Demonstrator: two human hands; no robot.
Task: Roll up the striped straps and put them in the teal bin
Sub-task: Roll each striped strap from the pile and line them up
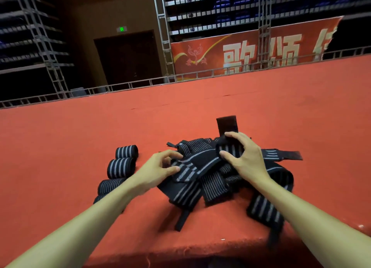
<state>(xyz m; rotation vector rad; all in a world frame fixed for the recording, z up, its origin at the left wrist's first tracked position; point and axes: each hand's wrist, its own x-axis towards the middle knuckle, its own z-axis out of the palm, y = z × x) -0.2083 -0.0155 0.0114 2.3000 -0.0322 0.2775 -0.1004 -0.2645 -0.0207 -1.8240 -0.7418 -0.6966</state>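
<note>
A tangled pile of black straps with grey stripes (202, 179) lies on the red carpeted platform (200, 107) in front of me. My right hand (243, 157) grips a partly rolled strap (228, 149) at the top of the pile, its black end flap sticking up behind the fingers. My left hand (160, 167) hovers at the pile's left edge with curled fingers, thumb touching a strap. Several rolled straps (122, 165) lie in a row to the left. No teal bin is in view.
The platform's near edge (180, 253) drops off just below the pile. A metal railing (130, 85) runs along the far edge, with truss towers, a red banner (251, 51) and dark shelving behind.
</note>
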